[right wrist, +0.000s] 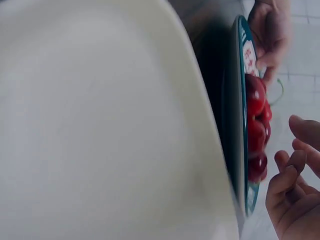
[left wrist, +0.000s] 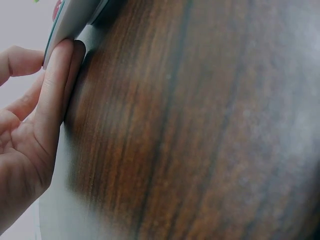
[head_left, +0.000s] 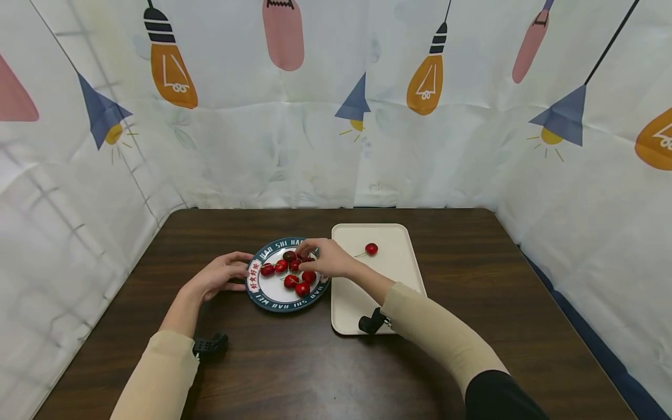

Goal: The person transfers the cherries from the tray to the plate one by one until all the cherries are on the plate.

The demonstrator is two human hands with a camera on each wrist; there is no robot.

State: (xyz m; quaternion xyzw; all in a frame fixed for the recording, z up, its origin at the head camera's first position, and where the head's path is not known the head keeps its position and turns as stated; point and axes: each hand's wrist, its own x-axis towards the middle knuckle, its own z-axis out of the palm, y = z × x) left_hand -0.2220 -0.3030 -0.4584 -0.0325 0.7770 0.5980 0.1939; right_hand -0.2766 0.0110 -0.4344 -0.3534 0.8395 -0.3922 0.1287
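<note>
A round plate (head_left: pixel 286 307) with a dark blue-green lettered rim stands left of centre on the table, with several red cherries (head_left: pixel 291 281) on its white middle. My left hand (head_left: pixel 221 274) pinches the plate's left edge; in the left wrist view the thumb lies at the rim and the fingers (left wrist: pixel 56 75) reach beneath it. Over the right part of the plate hovers my right hand (head_left: pixel 326 258), fingers bent and spread above the cherries. In the right wrist view, nothing shows between its thumb and fingers (right wrist: pixel 280 187). One cherry stem (right wrist: pixel 280 90) sticks up there.
Right of the plate lies a cream rectangular tray (head_left: pixel 349 309), close to its rim. A single stemmed cherry (head_left: pixel 371 249) sits near the tray's far end, beyond my right forearm. The dark wooden table (head_left: pixel 283 373) ends at a patterned white curtain (head_left: pixel 315 151).
</note>
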